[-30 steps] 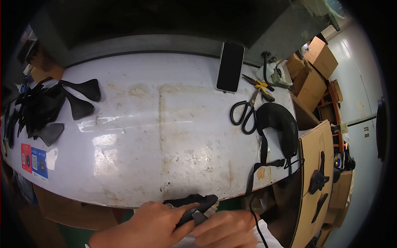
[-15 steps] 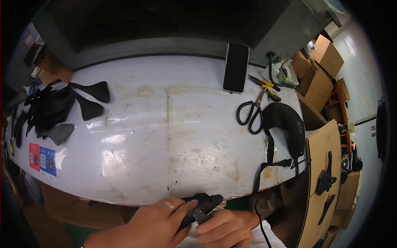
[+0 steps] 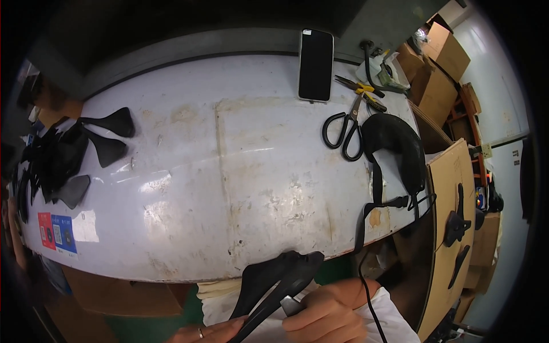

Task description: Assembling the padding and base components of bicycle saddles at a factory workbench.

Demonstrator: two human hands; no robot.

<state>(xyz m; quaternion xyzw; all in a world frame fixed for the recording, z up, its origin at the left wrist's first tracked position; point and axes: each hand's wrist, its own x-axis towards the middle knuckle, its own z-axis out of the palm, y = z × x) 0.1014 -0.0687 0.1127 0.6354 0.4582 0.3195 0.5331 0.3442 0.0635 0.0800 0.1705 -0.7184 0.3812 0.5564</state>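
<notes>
At the table's front edge, my left hand [image 3: 214, 331] grips a long black moulded part [image 3: 267, 291], fingers along its lower end. The part slants up to the right and has a long slit-like gap between two arms; its upper end meets the table edge. My right hand [image 3: 326, 317] is closed around a small tool [image 3: 291, 305], of which only a flat grey metal end shows, close beside the part's right side. The rest of that tool is hidden in the fist. Several similar black flared pieces [image 3: 60, 151] lie heaped at the table's far left.
On the white table [image 3: 171, 188] are a phone [image 3: 315, 66], yellow-handled pliers [image 3: 360, 87], black scissors [image 3: 346, 128] and a curved black padded piece [image 3: 397, 146] with straps. A cable [image 3: 369, 291] hangs near my right arm. Cardboard [image 3: 449, 228] stands on the right.
My left hand has slid down and left along the black part, uncovering more of it. The right hand still holds the tool. The view has shifted, so the table items appear higher.
</notes>
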